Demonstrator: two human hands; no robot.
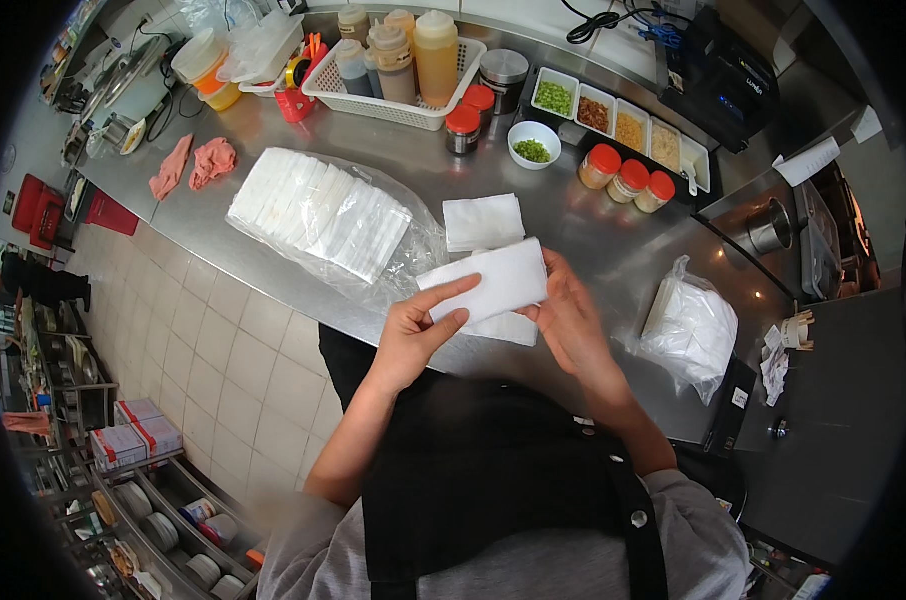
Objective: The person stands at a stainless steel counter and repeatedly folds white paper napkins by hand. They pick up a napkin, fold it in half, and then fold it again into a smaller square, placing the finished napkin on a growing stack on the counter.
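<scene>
Between both hands is a folded white paper napkin (pixel 490 281), raised over the steel counter. My left hand (pixel 423 326) pinches its left end, with thumb and forefinger lying on the upper face. At the right end, the fingers of my right hand (pixel 569 311) hold the edge, partly hidden behind it. Beneath lies more white napkin (pixel 505 328), mostly covered by the held one. Just beyond rests a small stack of folded napkins (pixel 483 221). To the left, an opened clear plastic bag (pixel 423 251) holds a long row of packed napkins (pixel 318 210).
The steel counter (pixel 197 247) carries a white basket of squeeze bottles (pixel 393 112), red-lidded jars (pixel 625 180), a bowl of chopped greens (pixel 534 144) and a topping tray (pixel 610 120). A wrapped white package (pixel 689 330) sits right. Pink cloths (pixel 212 163) lie left. A person (pixel 44 281) stands far left.
</scene>
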